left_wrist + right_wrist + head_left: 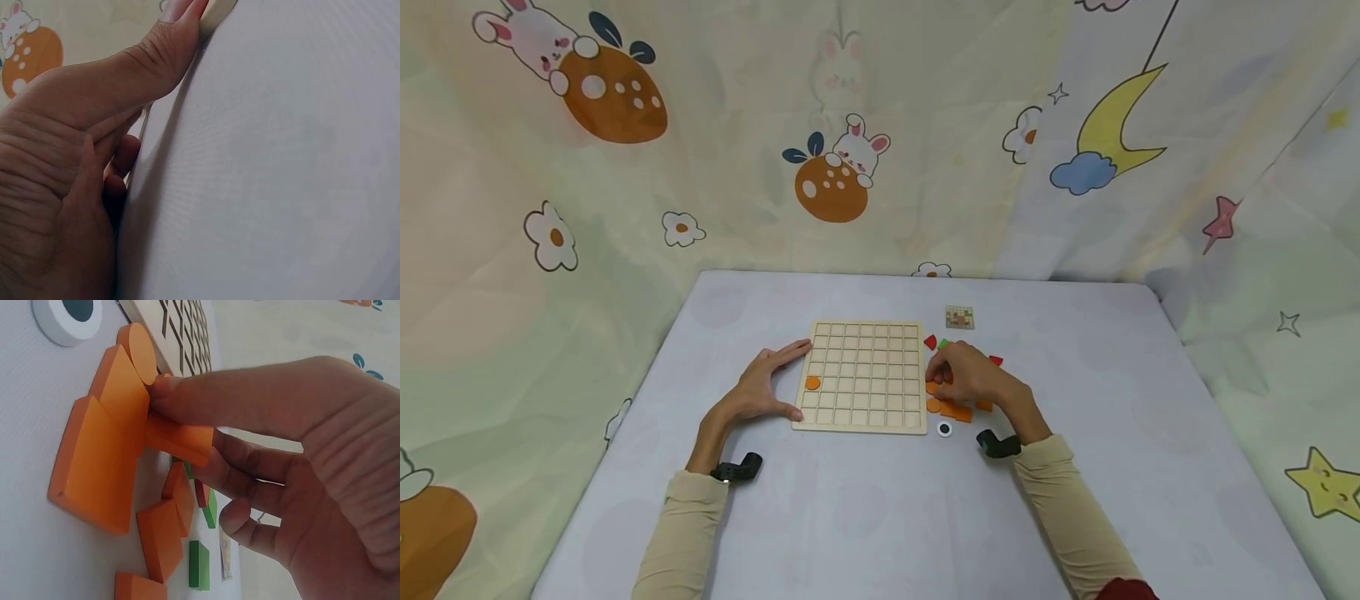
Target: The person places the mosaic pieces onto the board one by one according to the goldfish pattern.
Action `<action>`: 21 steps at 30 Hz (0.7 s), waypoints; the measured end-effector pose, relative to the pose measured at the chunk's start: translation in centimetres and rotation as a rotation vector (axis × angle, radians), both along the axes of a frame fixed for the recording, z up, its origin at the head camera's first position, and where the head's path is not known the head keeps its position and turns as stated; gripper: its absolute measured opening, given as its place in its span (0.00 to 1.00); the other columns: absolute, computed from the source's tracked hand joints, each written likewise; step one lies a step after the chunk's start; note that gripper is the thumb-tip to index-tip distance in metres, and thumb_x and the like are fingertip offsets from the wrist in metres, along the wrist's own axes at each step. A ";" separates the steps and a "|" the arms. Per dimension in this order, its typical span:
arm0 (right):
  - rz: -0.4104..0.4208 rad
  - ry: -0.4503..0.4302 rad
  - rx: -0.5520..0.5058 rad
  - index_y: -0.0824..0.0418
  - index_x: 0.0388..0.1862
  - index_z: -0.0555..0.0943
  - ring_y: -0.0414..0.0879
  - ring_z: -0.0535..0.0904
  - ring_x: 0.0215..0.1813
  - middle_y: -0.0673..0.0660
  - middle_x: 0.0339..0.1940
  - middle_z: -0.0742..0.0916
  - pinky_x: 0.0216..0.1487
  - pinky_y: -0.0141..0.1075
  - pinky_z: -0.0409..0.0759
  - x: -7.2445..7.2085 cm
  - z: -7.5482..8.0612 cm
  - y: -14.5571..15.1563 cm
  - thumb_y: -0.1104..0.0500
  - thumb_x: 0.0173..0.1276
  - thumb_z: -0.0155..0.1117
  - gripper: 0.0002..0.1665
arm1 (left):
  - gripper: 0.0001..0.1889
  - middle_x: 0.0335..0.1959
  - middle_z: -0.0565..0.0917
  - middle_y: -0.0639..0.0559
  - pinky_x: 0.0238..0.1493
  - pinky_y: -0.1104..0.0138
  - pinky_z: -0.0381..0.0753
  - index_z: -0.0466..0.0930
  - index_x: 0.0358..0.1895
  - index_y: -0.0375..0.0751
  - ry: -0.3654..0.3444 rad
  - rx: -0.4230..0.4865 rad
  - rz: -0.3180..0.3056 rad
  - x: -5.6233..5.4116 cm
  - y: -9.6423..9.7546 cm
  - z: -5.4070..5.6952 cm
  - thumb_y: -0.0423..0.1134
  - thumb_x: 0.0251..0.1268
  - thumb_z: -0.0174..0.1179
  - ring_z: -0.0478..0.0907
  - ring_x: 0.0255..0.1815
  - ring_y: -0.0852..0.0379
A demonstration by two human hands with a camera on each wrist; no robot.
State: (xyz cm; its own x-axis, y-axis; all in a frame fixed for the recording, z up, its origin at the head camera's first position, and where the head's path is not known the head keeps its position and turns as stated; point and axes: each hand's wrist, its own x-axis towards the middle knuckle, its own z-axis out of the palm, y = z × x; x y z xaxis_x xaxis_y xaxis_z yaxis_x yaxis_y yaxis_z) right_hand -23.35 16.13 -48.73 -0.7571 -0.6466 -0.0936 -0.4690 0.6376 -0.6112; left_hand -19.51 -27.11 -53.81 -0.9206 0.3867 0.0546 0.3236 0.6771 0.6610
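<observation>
Orange piece [178,439] sits pinched in my right grip [968,372], short of the far edge of the bench [865,508], beside the right edge of the gridded board [865,373], best raised clear of neighbouring orange blocks [97,472] while my outspread left grip [756,388] steadies the board's left edge.

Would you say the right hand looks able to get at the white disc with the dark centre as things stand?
Probably yes: the white disc lies uncovered near some loose orange pieces, though the right hand pinches another orange piece, which it would likely set down first.
</observation>
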 end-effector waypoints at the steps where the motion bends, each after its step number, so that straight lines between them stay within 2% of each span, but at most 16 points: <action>1: 0.001 0.002 -0.001 0.58 0.40 0.92 0.45 0.78 0.37 0.51 0.31 0.86 0.41 0.34 0.78 0.0 0.0 0.0 0.64 0.64 0.79 0.07 | 0.69 0.89 0.65 0.53 0.60 0.54 0.68 0.67 0.86 0.52 -0.004 -0.001 0.002 0.0 0.0 0.0 0.54 0.29 0.94 0.68 0.57 0.52; 6: 0.000 0.003 -0.007 0.57 0.40 0.91 0.46 0.79 0.37 0.53 0.33 0.87 0.40 0.35 0.78 0.1 -0.1 0.1 0.63 0.64 0.78 0.06 | 0.69 0.89 0.65 0.53 0.59 0.55 0.68 0.67 0.86 0.52 -0.005 -0.010 0.004 0.0 0.1 0.1 0.54 0.29 0.94 0.68 0.55 0.52; 12: -0.023 0.020 -0.013 0.55 0.40 0.92 0.47 0.80 0.39 0.51 0.35 0.89 0.43 0.37 0.80 0.3 0.1 0.2 0.61 0.64 0.80 0.06 | 0.69 0.89 0.64 0.53 0.61 0.53 0.68 0.66 0.86 0.51 0.000 0.009 -0.010 0.0 0.0 0.2 0.53 0.30 0.94 0.69 0.58 0.50; 21: -0.056 0.015 -0.022 0.56 0.43 0.92 0.48 0.82 0.41 0.52 0.41 0.92 0.47 0.40 0.83 0.3 0.3 0.1 0.59 0.65 0.80 0.08 | 0.69 0.89 0.64 0.52 0.61 0.53 0.68 0.67 0.86 0.49 0.007 0.017 -0.019 -0.1 -0.1 0.1 0.54 0.30 0.94 0.69 0.59 0.50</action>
